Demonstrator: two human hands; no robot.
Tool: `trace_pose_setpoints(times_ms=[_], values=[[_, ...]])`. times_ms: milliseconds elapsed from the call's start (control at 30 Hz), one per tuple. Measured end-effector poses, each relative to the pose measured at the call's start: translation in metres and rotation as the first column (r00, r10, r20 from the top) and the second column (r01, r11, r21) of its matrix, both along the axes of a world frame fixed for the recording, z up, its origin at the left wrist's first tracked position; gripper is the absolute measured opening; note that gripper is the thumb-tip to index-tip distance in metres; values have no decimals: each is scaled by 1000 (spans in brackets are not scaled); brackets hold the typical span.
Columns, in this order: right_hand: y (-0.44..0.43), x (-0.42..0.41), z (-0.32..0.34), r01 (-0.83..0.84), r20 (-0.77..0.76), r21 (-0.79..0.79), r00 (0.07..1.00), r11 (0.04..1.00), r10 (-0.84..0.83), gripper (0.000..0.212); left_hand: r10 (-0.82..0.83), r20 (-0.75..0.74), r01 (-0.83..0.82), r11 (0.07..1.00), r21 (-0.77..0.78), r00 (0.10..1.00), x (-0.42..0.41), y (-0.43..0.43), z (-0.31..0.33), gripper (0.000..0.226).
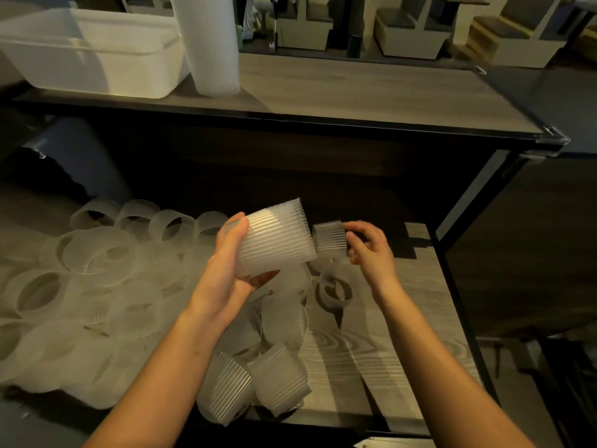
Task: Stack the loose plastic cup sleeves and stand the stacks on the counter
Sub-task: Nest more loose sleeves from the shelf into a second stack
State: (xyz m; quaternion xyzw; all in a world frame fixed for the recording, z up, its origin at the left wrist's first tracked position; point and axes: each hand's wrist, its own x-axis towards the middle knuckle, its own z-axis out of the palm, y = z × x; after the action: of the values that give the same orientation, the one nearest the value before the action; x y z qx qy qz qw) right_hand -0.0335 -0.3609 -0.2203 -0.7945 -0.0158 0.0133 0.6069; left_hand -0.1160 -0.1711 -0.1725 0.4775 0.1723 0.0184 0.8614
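Note:
My left hand (231, 270) grips a short stack of ribbed translucent cup sleeves (274, 237), held on its side with the wide mouth facing right. My right hand (371, 244) pinches a single sleeve (329, 237) right at that mouth, its edge touching the stack. Several loose sleeves (106, 286) lie scattered over the lower wooden shelf (387, 334), and two more sleeves (255, 386) rest near its front edge. A tall standing stack of sleeves (210, 43) is on the upper counter (355, 92).
A white plastic tub (97, 56) sits at the left of the upper counter beside the tall stack. A black metal frame (468, 205) edges the unit on the right. Benches and tables stand beyond the counter.

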Motion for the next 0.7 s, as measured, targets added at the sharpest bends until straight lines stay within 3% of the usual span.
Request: trace_pose_setpoints(times_ms=[133,233,367,467,567,700], values=[[0,17,-14,-93,-343,41,934,995,102,17,20,-8,-20,1000,1,1000,-1,1,2,40],[2,19,-16,-59,-397,93,913,994,91,19,17,-5,-17,1000,6,1000,-1,2,3,39],[-2,9,-7,106,-235,153,970,983,-68,27,9,-4,-9,1000,3,1000,0,2,2,43],[-6,-1,15,145,-67,375,989,916,-129,29,7,-1,-7,1000,11,1000,1,0,0,47],[-9,-16,40,52,23,568,997,822,-79,35,17,-5,-17,1000,4,1000,3,-3,-1,43],[-3,-36,51,-90,127,549,992,831,24,32,1,5,-1,1000,12,1000,6,-6,-2,49]])
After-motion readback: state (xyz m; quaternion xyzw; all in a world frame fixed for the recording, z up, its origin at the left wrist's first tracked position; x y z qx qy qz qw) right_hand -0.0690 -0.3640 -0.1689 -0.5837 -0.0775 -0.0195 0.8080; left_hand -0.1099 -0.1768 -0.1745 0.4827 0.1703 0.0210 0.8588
